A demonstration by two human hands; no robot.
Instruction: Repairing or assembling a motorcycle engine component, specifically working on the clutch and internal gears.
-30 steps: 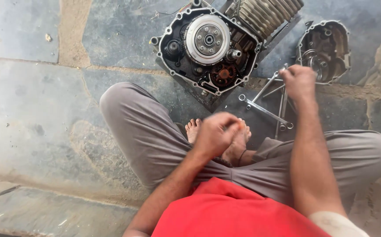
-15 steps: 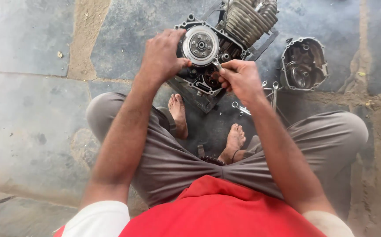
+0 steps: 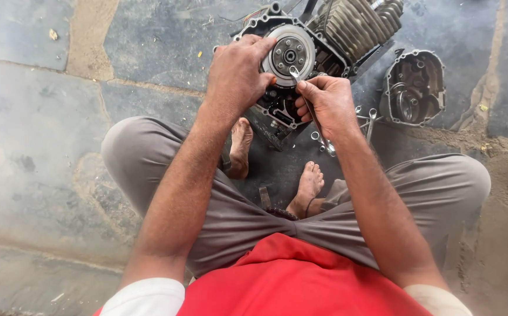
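Nearest the camera, your red shirt [image 3: 289, 281] fills the bottom edge, with grey trousers [image 3: 248, 216] spread over crossed legs and both bare feet [image 3: 241, 146] resting on the stone floor [image 3: 43, 117]. You're seated on that floor, knees wide apart.

Just past the feet, a few spanners [image 3: 366, 120] lie on the floor to the right, partly hidden behind your right wrist.

Right hand [image 3: 327, 105]: closed around a slim metal tool [image 3: 296, 76], fingers curled, thumb along the shaft. Tool tip points up-left and touches the face of the round clutch plate [image 3: 290, 54], near its lower right edge.

Left hand [image 3: 239, 73]: fingers bent and clamped over the left rim of the clutch plate and the casing next to it, thumb near the plate's lower edge. Gripping, not open.

Clutch plate sits in the open side of the engine block [image 3: 306, 64], which lies on the floor straight ahead of you, between both hands. Finned cylinder [image 3: 359, 23] sticks out at the upper right of the block.

Farther right, the removed side cover [image 3: 415, 88] lies inner side up, apart from the block.

Small debris bits scattered on the slabs at upper left.
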